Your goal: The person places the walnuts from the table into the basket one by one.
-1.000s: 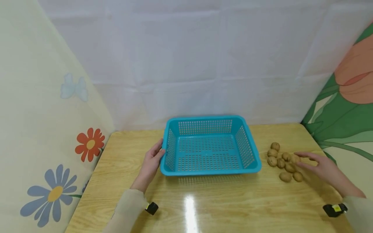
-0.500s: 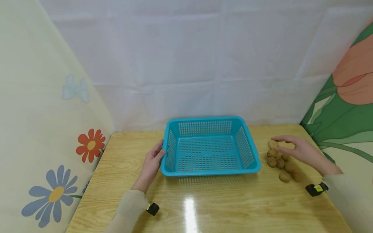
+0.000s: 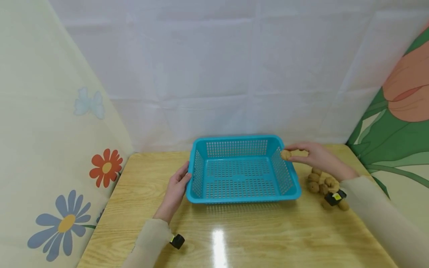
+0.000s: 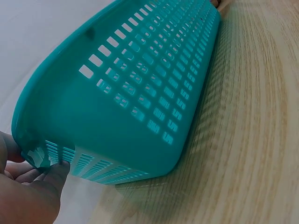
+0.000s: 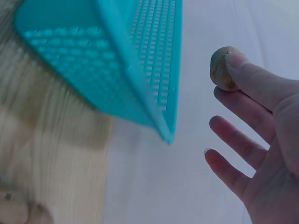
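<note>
A turquoise plastic basket [image 3: 243,201] with perforated walls and floor stands on the table. My left hand [image 3: 174,188] grips its left end, thumb and fingers on either side of the rim, as the left wrist view shows with the basket wall [image 4: 70,112]. Between thumb and index finger, my right hand [image 3: 316,155] pinches a walnut [image 3: 286,155] at the basket's right rim. From the right wrist, the walnut [image 5: 224,69] shows at the fingertips, the other fingers spread apart. Several more walnuts [image 3: 314,187] lie right of the basket, partly hidden by the right wrist.
The wooden table [image 3: 254,234] runs up to a white cloth backdrop [image 3: 214,74]. Flower-printed cloths [image 3: 57,156] hang at the left and right sides. Both wrists carry small black cameras [image 3: 177,241].
My right hand has moved left from the walnut group to the basket's right rim, carrying one walnut. The left hand and basket have stayed in place.
</note>
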`<state>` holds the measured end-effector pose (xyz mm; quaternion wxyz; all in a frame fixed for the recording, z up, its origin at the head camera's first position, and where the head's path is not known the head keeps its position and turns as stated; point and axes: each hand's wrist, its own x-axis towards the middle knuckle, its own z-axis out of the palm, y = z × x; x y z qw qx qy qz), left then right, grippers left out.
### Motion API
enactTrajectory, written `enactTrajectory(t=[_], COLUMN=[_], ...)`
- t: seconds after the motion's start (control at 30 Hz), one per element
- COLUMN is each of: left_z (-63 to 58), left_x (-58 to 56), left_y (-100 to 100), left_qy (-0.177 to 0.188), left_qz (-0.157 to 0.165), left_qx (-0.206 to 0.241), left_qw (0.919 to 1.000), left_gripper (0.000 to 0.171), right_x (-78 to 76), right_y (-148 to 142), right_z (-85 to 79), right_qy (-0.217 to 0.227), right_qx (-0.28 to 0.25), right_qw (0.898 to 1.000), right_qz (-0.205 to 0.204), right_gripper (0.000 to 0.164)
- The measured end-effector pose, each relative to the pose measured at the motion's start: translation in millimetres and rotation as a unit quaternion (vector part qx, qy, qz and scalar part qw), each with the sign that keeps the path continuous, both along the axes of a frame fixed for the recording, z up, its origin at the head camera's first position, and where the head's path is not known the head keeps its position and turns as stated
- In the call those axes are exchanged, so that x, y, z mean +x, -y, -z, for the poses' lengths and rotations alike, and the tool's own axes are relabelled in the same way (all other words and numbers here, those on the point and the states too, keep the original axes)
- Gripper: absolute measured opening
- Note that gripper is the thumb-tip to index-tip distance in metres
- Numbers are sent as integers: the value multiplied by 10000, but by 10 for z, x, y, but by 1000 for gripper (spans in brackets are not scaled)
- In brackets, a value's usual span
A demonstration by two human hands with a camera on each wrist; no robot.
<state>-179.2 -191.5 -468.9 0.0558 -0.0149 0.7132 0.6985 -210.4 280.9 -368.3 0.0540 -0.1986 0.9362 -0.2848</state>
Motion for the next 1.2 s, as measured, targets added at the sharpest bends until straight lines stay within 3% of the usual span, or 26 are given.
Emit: enactTrajectory(t=[0.47,0.77,0.97,1.2], left_z=[-23,24,37,41], left_x=[-41,-18,1,19], left_y=[-29,-29,-25,-6], left_qy=[-99,-229,-204,-135], left_qz=[-58,-97,-136,-82], left_qx=[-17,-53,-6,4], left_qw=[9999,9997,9997,9999], left_gripper=[55,54,54,54], right_x=[-536,-744,-865,-976], right_y=[678,1180,1487,1830], right_z=[56,173,323,607], right_qy=[-139,407,485,520], right_qx=[-401,-731,-909,-665], right_qw=[9964,9914,9875,9886], right_qz=[-739,-1004,-1196,-1248], right_gripper=[47,49,46,43])
